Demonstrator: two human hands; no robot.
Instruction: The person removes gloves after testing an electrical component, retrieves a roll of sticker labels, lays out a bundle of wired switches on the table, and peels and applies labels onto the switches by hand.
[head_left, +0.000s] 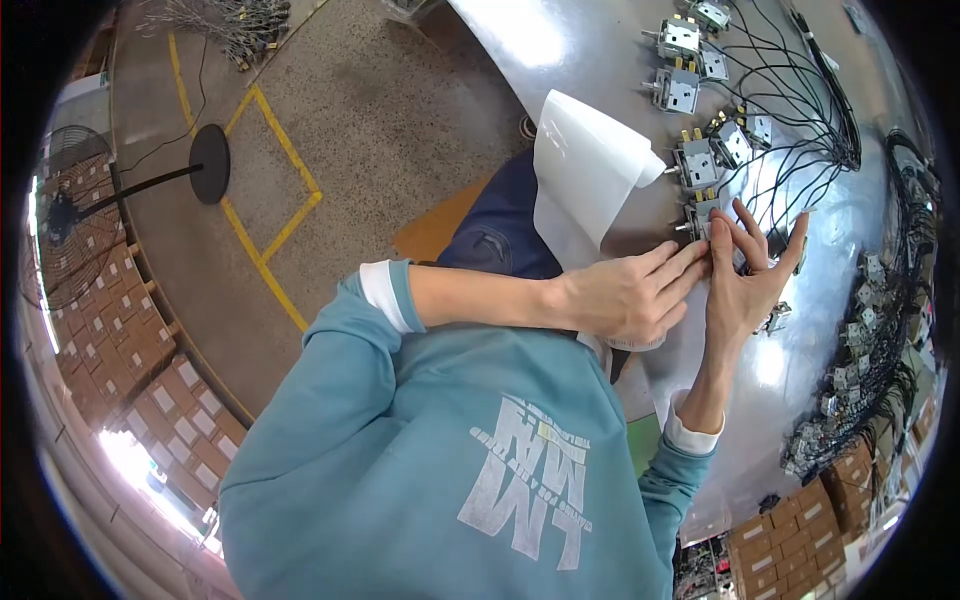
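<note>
While meeting at 2 o'clock over the bench [600,40], both stay spread rather than clenched: left hand [620,295] flat, back up, fingertips laid on the nearest switch unit [703,215]; right hand [745,280] palm up, fingers upright and thumb apart, bracketing the same unit from its far side. No firm pinch visible; contact only. Looks, by judgement, like a fitting or wiring step on that one unit, just beside the fingertips. Calls next for a small, steady fingertip press, keeping clear of the trailing leads.

Boxy grey metal body, brass tabs on top, thin black wires [800,130] curling off toward 1 o'clock. Just beside, at 12 o'clock, a white sheet [585,170], smooth and curled. Farther on, a row of like units [680,90] on polished, glaring steel. Well apart, at 9 o'clock, speckled concrete floor [380,110] with yellow lines, a standing fan [60,190] and stacked cardboard boxes [120,330].
</note>
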